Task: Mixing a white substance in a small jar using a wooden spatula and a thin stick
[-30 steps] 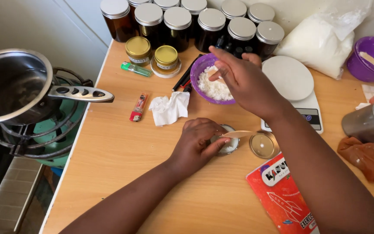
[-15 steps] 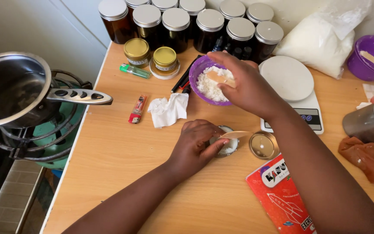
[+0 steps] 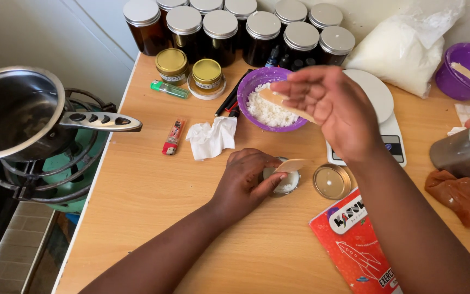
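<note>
Right hand, center-right of frame, pinched a wooden stick over the purple bowl of white flakes. Left hand, mid-frame, gripped a small tin on the table.

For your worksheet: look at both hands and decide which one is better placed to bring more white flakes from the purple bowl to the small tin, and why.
Probably the right hand: it holds a wooden stick over the purple bowl of white flakes. The left hand is occupied, gripping the small tin on the table.
</note>
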